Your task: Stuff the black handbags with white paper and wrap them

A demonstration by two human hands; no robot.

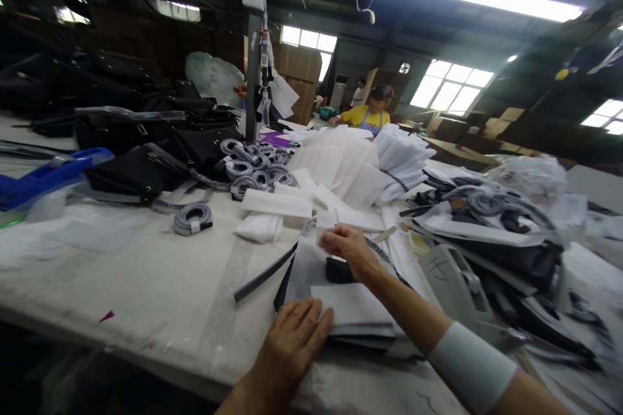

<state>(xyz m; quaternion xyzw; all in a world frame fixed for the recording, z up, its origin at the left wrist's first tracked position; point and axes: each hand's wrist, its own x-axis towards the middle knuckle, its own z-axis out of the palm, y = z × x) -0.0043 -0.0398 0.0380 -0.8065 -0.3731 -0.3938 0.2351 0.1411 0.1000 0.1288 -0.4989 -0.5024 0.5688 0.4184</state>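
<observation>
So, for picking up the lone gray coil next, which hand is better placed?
Probably the left hand. It rests, fingers extended, at the left edge of the white sheet, on the side toward the gray coil. The right hand is farther across and appears to pinch a blurred whitish piece.

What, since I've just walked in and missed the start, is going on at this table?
A person's left hand rests at the left edge of a flat white sheet on a black, bag-like item. Their right hand pinches a small, whitish translucent piece, too blurred to identify. Farther back on the pale table lie heaped thin white sheets and coiled grey straps, with black bags piled to the left.
</observation>
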